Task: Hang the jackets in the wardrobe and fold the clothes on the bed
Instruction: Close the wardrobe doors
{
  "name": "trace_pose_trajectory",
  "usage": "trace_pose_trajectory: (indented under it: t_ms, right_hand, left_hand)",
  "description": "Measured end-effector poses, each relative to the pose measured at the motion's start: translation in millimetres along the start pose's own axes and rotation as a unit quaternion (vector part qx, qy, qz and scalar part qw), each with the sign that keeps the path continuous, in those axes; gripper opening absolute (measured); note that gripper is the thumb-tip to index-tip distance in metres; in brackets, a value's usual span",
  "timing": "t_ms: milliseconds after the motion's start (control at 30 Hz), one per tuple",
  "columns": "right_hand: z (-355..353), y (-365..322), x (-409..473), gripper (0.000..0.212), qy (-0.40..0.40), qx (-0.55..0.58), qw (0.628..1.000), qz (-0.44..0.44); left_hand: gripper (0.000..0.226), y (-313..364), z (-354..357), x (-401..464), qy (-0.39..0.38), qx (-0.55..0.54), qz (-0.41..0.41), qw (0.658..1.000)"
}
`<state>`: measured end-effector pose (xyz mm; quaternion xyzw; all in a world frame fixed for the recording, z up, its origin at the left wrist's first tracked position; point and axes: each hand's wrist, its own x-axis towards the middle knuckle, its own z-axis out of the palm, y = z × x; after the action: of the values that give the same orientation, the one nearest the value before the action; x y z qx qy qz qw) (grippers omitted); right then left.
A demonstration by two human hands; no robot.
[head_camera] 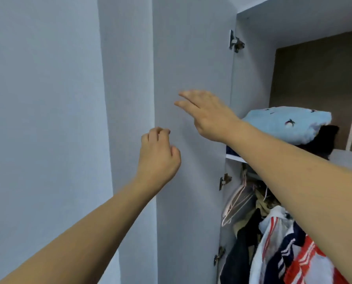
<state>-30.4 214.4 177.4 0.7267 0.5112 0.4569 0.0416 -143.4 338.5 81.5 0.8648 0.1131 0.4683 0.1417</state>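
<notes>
The pale grey wardrobe door [191, 58] stands swung open. My left hand [158, 154] is raised in front of the door's free edge, fingers curled toward the palm, with nothing visible in them. My right hand [205, 113] reaches across the door's inner face with fingers straight; I cannot tell whether it touches. Inside the wardrobe a white jacket with red and navy stripes [294, 249] hangs among dark clothes [238, 253]. Empty pink and white hangers [234, 206] hang on the rail at the left.
A folded light-blue patterned cloth [289, 124] lies on dark folded clothes [324, 140] on the upper shelf [235, 158]. Metal hinges [235, 42] join the door to the wardrobe side. A plain grey wall [44, 119] fills the left.
</notes>
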Motion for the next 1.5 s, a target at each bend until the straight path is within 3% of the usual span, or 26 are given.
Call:
trace_pose_trajectory:
  t_ms: [200, 300, 400, 533, 667, 800, 867, 933, 1000, 1067, 1200, 1500]
  right_hand:
    - [14, -24, 46, 0.058, 0.022, -0.079, 0.994, -0.065]
    - [12, -23, 48, 0.048, 0.038, -0.117, 0.991, -0.062]
    - [3, -26, 48, 0.042, 0.038, -0.127, 0.989, -0.062]
    - [-16, -14, 28, 0.047, 0.054, -0.134, 0.988, -0.052]
    - [-42, 14, -5, 0.047, 0.100, -0.162, 0.980, -0.053]
    - [-62, 51, -49, 0.044, 0.115, -0.200, 0.972, -0.046]
    - [-67, 71, -76, 0.036, 0.119, -0.217, 0.969, -0.027]
    - [-72, 88, -104, 0.034, 0.114, -0.228, 0.967, 0.007]
    - [-76, 106, -133, 0.039, 0.090, -0.239, 0.966, 0.047]
    - [-79, 124, -162, 0.048, 0.043, -0.257, 0.962, 0.084]
    - [-78, 157, -205, 0.060, -0.032, -0.292, 0.945, 0.143]
    - [-46, 221, -247, 0.058, -0.063, -0.295, 0.931, 0.206]
  left_hand:
    - [0.045, -29, -1, -2, -0.012, -0.177, -0.128, 0.976]
    - [0.009, -35, 3, 4, -0.003, -0.180, -0.171, 0.969]
    - [0.014, -34, 2, 6, 0.008, -0.125, -0.160, 0.979]
    - [0.013, -12, 0, -3, 0.001, -0.142, -0.126, 0.982]
    - [0.017, 23, 0, -17, -0.026, -0.207, -0.085, 0.974]
    - [0.023, 64, 19, -21, -0.110, -0.302, -0.026, 0.947]
    - [0.036, 85, 36, -21, -0.162, -0.314, -0.015, 0.935]
    - [0.076, 106, 58, -21, -0.236, -0.325, -0.029, 0.915]
    - [0.109, 129, 84, -20, -0.291, -0.340, -0.043, 0.893]
    - [0.127, 155, 110, -19, -0.325, -0.328, -0.052, 0.886]
    - [0.135, 207, 161, -14, -0.349, -0.320, -0.086, 0.877]
    - [0.137, 271, 235, -6, -0.317, -0.314, -0.127, 0.886]
